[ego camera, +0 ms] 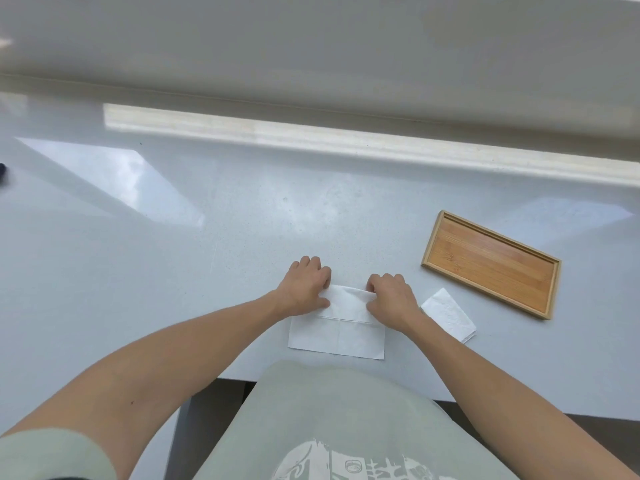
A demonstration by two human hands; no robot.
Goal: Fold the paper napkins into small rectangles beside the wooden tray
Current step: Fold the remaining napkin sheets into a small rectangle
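Napkin mid-fold beside tray

Both hands, left (306,285) and right (391,299), pinched the napkin's (337,336) far edge, likely to bring it over squarely. A folded napkin (450,315) lay right, touching the tray (431,237).

White table (173,271): pale, glossy, light reflections across the far half. Napkin (337,332): white paper, flat near the front edge, far portion turned over toward the person. Left hand (306,285): pinches the napkin's far left corner, fingers curled. Right hand (391,296): pinches the far right corner likewise. Folded napkin (448,313): 1 small white rectangle, just right of the right hand, near the tray. Wooden tray (429,263): rectangular, shallow, angled. Shirt (329,420): grey-green, white print.
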